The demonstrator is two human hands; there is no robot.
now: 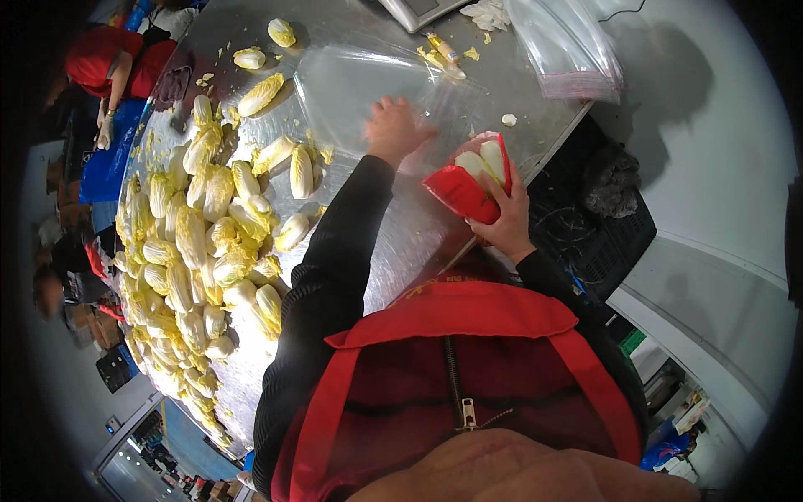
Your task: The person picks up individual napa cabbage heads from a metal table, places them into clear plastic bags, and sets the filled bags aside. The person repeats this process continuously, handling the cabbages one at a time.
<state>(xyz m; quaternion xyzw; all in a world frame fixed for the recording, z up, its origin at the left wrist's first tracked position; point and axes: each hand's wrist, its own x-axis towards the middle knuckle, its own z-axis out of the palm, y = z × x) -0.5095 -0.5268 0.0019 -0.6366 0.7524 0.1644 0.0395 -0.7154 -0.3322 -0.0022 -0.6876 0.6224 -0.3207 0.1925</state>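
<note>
My right hand grips a red bag near the table's right edge. At the bag's mouth show the pale ends of a few napa cabbages. My left hand, fingers spread and nothing in them, is over a clear plastic bag lying flat on the metal table. Whether the palm presses on the plastic is hard to tell. Left of my left arm lies a large heap of yellow-white napa cabbages, with single heads scattered nearer the plastic.
A stack of clear bags hangs over the table's far right corner. Beside it are a small yellow-labelled bottle and a scale-like device. Black crates stand right of the table. A person in red works at the far left.
</note>
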